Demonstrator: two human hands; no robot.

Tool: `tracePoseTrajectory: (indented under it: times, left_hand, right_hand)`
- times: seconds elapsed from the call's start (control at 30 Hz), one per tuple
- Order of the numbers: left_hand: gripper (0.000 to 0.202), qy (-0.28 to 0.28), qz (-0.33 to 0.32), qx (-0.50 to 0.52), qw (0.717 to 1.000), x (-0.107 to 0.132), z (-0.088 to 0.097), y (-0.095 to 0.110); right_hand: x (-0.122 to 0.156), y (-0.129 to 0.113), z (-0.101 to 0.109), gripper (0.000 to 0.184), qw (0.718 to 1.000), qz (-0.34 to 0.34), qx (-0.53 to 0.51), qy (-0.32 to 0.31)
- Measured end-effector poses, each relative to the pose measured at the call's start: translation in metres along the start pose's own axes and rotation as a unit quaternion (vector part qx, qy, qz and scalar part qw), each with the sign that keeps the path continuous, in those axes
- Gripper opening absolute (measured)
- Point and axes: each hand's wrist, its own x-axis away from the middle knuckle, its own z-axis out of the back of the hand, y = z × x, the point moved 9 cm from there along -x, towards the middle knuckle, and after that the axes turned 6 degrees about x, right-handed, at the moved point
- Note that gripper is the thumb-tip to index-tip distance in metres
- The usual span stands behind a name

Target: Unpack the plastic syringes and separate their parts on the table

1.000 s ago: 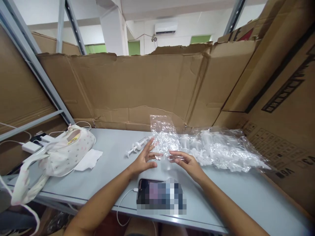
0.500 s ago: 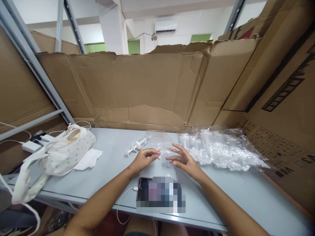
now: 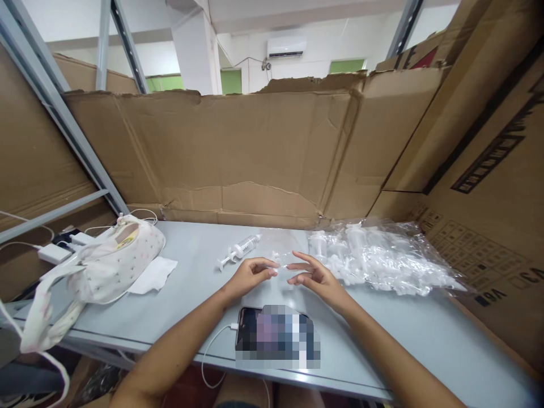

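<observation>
Head view: I see the clear bag (image 3: pixel 280 242) now lying flat, no longer raised, so probably steadier to work; left hand (image 3: pixel 250 276) grip narrowed at its near edge, can't tell if holding; right hand (image 3: pixel 318 283) grip wide. Grey worktop (image 3: pixel 191 309), syringe (image 3: pixel 244 247) beside bag, cardboard wall (image 3: pixel 255 141), air conditioner (image 3: pixel 287 46) beyond

On the one desk (image 3: pixel 195 241) before me, I count one phone (image 3: pixel 246 328) at six o'clock from my two hands (image 3: pixel 250 276), one loose syringe (image 3: pixel 241 251) at ten o'clock, one thin clear plastic piece (image 3: pixel 278 241) at twelve, one fabric bag (image 3: pixel 123 255) and one white paper (image 3: pixel 153 276) at nine. At three o'clock is one large clear bag (image 3: pixel 408 231); the white plastic parts (image 3: pixel 382 263) inside are many, I cannot count them exactly.
</observation>
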Motion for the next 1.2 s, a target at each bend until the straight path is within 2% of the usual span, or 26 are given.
tracePoseTrajectory:
  times: [0.13, 0.27, 0.47, 0.63, 0.8, 0.87, 1.0, 1.2]
  left_hand:
    - [0.029, 0.023, -0.006, -0.018, 1.000, 0.000, 0.004, 0.001]
    - [0.034, 0.060, -0.001, -0.013, 0.998, 0.000, 0.008, 0.003]
    - [0.035, 0.106, -0.019, 0.044, 0.993, 0.000, 0.018, 0.006]
    - [0.036, 0.101, -0.007, 0.045, 0.994, 0.000, 0.017, 0.001]
    - [0.036, 0.103, 0.006, 0.014, 0.995, 0.002, 0.014, 0.002]
    - [0.036, 0.105, 0.006, 0.008, 0.994, 0.002, 0.014, 0.003]
    - [0.038, 0.122, 0.000, 0.005, 0.992, 0.001, 0.017, 0.003]
    - [0.052, 0.128, -0.017, 0.003, 0.992, 0.001, 0.019, 0.002]
  right_hand:
    - [-0.002, 0.004, 0.001, 0.035, 1.000, -0.023, 0.015, 0.014]
    - [-0.002, 0.001, 0.007, 0.039, 0.996, -0.043, 0.026, 0.069]
    - [0.001, -0.008, 0.011, 0.042, 0.995, -0.045, 0.026, 0.087]
    - [0.002, -0.008, 0.016, 0.037, 0.993, -0.032, -0.015, 0.117]
    - [0.002, 0.006, 0.020, 0.039, 0.984, -0.073, -0.042, 0.158]
    - [0.002, 0.010, 0.021, 0.047, 0.980, -0.086, -0.046, 0.175]
    - [0.001, 0.013, 0.019, 0.081, 0.977, -0.090, -0.063, 0.180]
    - [-0.003, 0.017, 0.016, 0.104, 0.980, -0.074, -0.086, 0.166]
